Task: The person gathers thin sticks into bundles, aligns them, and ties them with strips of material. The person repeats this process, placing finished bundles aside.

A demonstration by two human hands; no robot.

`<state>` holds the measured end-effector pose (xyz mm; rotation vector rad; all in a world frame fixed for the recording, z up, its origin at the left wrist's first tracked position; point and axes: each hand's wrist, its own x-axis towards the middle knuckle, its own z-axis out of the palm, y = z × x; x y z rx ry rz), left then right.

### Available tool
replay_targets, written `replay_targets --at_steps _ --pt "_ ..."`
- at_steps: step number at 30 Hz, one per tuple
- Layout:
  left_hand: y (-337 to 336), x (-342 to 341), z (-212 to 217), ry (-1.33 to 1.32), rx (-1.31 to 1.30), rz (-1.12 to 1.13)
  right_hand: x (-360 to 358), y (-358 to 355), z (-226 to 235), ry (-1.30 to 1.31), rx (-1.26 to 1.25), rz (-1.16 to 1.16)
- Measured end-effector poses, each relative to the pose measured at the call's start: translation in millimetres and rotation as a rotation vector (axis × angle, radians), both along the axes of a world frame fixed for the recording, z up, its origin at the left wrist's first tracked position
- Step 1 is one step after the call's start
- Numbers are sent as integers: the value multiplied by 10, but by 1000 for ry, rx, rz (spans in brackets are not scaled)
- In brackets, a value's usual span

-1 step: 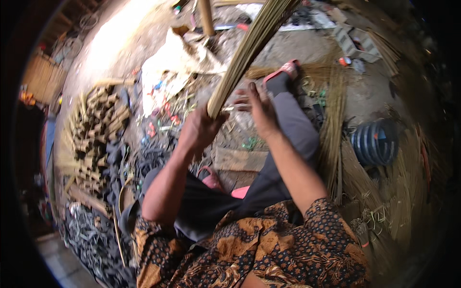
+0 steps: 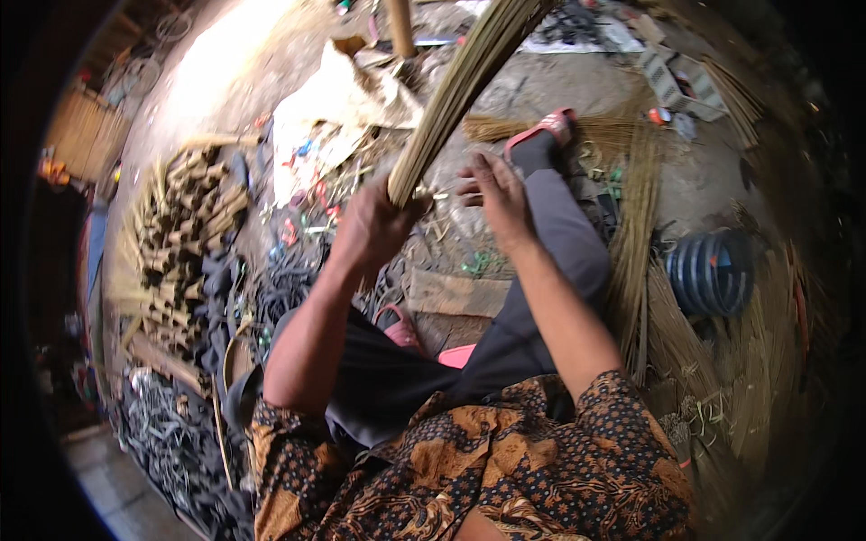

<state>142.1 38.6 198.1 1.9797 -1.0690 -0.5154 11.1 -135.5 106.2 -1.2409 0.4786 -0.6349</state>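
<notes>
A long bundle of thin, straw-coloured sticks (image 2: 456, 99) slants up and to the right, its far end running past the top of the view. My left hand (image 2: 374, 221) is wrapped round its lower end, where the stick ends poke out above the fist. Just right of the bundle, my right hand (image 2: 494, 194) is raised with its fingers stretched out and somewhat apart. It holds nothing and looks to be off the sticks. On the floor between my legs lies a wooden board (image 2: 458, 294).
Stacked short bundles (image 2: 176, 234) lie at left, above a heap of dark strips (image 2: 176, 442). Loose long sticks (image 2: 637, 234) lie right of my leg, near a ribbed blue plastic container (image 2: 708, 273). A pale sack (image 2: 334, 108) and a grey crate (image 2: 683, 86) lie farther off.
My right hand has drawn slightly away from the bundle, down and to the right. My left hand keeps its hold. The whole view has shifted a little.
</notes>
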Motion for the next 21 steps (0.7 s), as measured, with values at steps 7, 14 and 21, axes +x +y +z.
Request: replay_targets --at_steps 7,14,21 --pt "202 497 238 179 36 256 29 216 -1565 880 -63 140" --pt "420 702 292 104 -34 346 518 644 -2314 1227 -349 254" --pt "603 816 198 191 18 419 1063 769 -2661 1413 -600 315"
